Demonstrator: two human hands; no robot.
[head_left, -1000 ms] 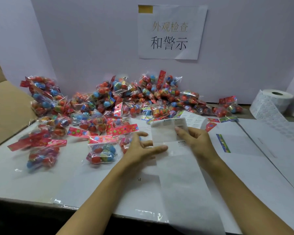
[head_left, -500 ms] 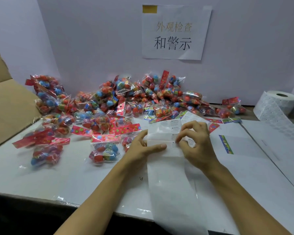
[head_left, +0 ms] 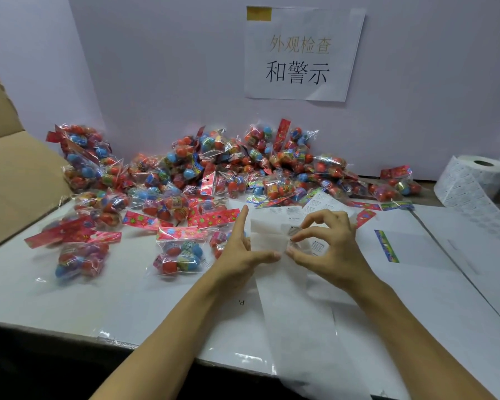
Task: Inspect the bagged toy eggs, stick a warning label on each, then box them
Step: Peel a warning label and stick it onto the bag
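A long strip of label backing paper (head_left: 298, 321) is laid across the white table (head_left: 70, 298), running from the near edge up to the two hands. Its upper end is held by the left hand (head_left: 240, 252): the thumb is stretched along the strip's lower part and the straight forefinger is raised at its left edge, the other fingers being hidden behind the hand. A small warning label (head_left: 293, 230) is pinched at the strip's upper part by the right hand (head_left: 326, 249), between thumb and forefinger, with the remaining fingers curled loosely above it (whether the label is fully free of the backing cannot be told). More printed labels (head_left: 318, 246) are seen on the strip beneath that hand.

The bagged toy eggs (head_left: 214, 171) are heaped against the back wall, well spread from left to right. One bag (head_left: 179, 252) is lying apart from the heap, just left of the left hand, and another bag (head_left: 80, 259) lies farther left, near the table's front. A cardboard box (head_left: 15, 174) is stood open at the left edge. A roll of labels (head_left: 474, 180) is placed at the far right, its tail trailing over the table. A paper sign (head_left: 303, 53) with Chinese characters is fixed to the wall above the heap.
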